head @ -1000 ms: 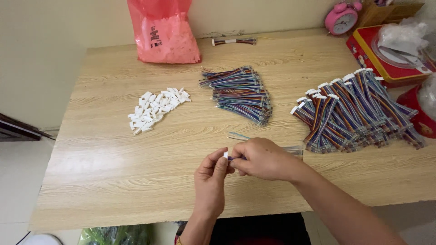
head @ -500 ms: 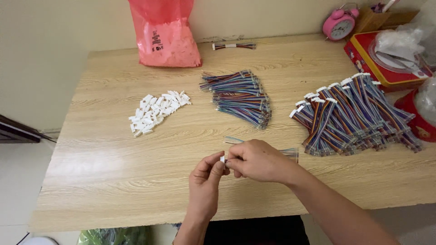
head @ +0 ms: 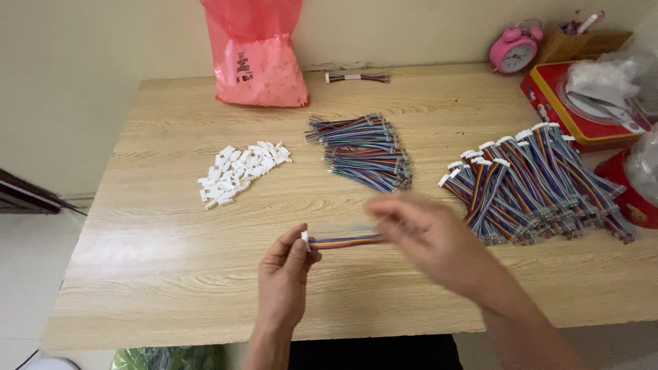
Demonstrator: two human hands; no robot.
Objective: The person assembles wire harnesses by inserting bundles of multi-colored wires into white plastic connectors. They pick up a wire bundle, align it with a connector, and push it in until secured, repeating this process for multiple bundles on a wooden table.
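**Head view: two hands and a ribbon cable over a wooden table**

Head camera looks down on a pale wooden table (head: 171,288) set against a cream wall. At upper left of the frame a pink plastic bag (head: 257,58) holds small white pieces. At upper right, a red tin (head: 582,116) carries a clear bag, beside a pink alarm clock (head: 514,51). Loose white connectors (head: 240,171) lie left of centre; bare multicoloured wire bundles (head: 367,151) sit at centre, and finished cables with white plugs (head: 534,185) fan out at right. Low in the frame, the left hand (head: 284,281) pinches the white-tipped end of a rainbow ribbon cable (head: 343,240), held level above the table. The right hand (head: 432,240), motion-blurred, is at the cable's other end; its grip cannot be made out.
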